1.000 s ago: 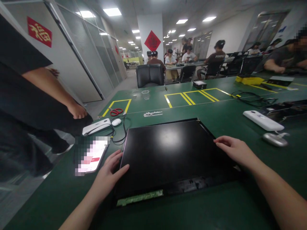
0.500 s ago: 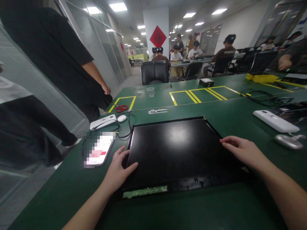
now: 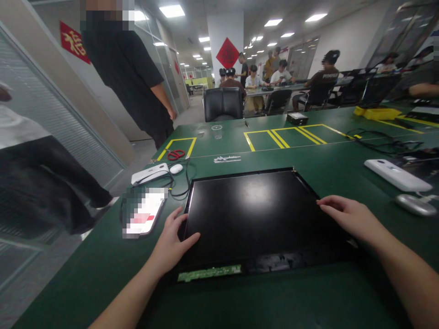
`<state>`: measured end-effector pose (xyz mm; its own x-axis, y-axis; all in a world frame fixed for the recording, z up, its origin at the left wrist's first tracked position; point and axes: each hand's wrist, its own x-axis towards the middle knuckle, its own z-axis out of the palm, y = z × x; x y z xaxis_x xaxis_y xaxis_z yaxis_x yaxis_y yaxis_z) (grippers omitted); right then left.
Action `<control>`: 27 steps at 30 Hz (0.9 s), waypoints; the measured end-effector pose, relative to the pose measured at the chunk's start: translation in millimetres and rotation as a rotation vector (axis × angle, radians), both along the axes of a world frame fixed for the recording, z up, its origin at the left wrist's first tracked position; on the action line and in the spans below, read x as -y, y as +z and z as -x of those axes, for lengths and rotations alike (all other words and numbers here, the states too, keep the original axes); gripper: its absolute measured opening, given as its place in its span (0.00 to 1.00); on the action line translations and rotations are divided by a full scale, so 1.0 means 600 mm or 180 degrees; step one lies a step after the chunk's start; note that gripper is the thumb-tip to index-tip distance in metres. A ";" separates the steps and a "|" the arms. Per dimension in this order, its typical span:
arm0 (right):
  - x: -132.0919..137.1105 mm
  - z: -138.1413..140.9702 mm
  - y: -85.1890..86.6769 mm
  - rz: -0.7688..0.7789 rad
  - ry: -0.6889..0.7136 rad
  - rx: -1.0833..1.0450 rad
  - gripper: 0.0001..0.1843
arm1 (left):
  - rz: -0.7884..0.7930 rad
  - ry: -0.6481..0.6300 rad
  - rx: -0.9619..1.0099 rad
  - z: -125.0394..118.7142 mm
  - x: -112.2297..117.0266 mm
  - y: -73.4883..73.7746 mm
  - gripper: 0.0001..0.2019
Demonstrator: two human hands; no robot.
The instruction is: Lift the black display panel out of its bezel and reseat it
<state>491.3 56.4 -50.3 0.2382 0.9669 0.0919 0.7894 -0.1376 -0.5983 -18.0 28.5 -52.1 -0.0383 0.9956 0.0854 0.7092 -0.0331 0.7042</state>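
A black LCD panel (image 3: 254, 214) in a thin dark frame lies flat on the green table. A narrow green circuit board (image 3: 210, 273) runs along its near edge. My left hand (image 3: 174, 240) grips the panel's left side, its thumb on the screen and its other fingers along the outer edge. At the right edge, my right hand (image 3: 346, 212) pinches the frame between thumb and fingertips. The undersides of the fingers are partly hidden.
Left of the panel lie a phone (image 3: 146, 212), a white power bank (image 3: 151, 173) with a cable, and red-handled scissors (image 3: 176, 155). Beyond it are white strips (image 3: 227, 159) and a clear cup (image 3: 217, 132). Another white power bank (image 3: 398, 175) lies right. A person (image 3: 133, 77) stands at left.
The view has shifted slightly. Both hands keep their places at the panel's sides. The standing person in black appears farther right and farther off.
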 end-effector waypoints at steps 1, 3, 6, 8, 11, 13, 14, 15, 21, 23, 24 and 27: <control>0.000 0.001 0.000 0.0003 -0.0022 -0.0004 0.19 | -0.0001 -0.0001 -0.0011 0.001 0.000 -0.001 0.27; 0.001 0.002 0.002 0.0029 -0.0074 -0.0012 0.19 | -0.0013 -0.0003 -0.0044 0.001 0.001 -0.003 0.27; 0.002 0.004 0.004 0.0086 -0.0104 0.0002 0.18 | -0.0062 -0.0025 -0.0100 -0.001 0.002 -0.006 0.28; 0.002 0.005 0.006 0.0069 -0.0075 0.0006 0.18 | -0.0070 -0.0103 -0.0140 -0.002 0.003 -0.006 0.29; 0.002 0.006 0.007 0.0022 -0.0028 -0.0005 0.18 | -0.0087 -0.0195 -0.0198 -0.005 0.004 -0.008 0.33; 0.003 0.007 0.009 0.0012 -0.0040 -0.0019 0.19 | -0.0100 -0.0238 -0.0225 -0.004 0.006 -0.011 0.32; 0.004 0.009 0.010 0.0022 -0.0055 -0.0024 0.19 | -0.0127 -0.0265 -0.0238 -0.002 0.007 -0.014 0.31; 0.004 0.010 0.011 0.0042 -0.0070 -0.0033 0.19 | -0.0165 -0.0311 -0.0252 0.000 0.008 -0.016 0.29; 0.004 0.010 0.012 0.0040 -0.0051 0.0011 0.19 | -0.0292 -0.0990 -0.0450 0.021 0.020 -0.016 0.30; 0.002 0.006 0.008 0.0033 -0.0015 0.0020 0.20 | -0.0314 -0.1155 -0.0603 0.025 0.023 -0.006 0.31; 0.001 0.004 0.005 0.0027 -0.0004 -0.0002 0.21 | -0.0306 -0.1240 -0.0676 0.025 0.024 0.001 0.32; 0.000 0.001 0.000 0.0023 -0.0003 -0.0106 0.22 | -0.0085 -0.1605 -0.0780 0.027 0.025 0.021 0.33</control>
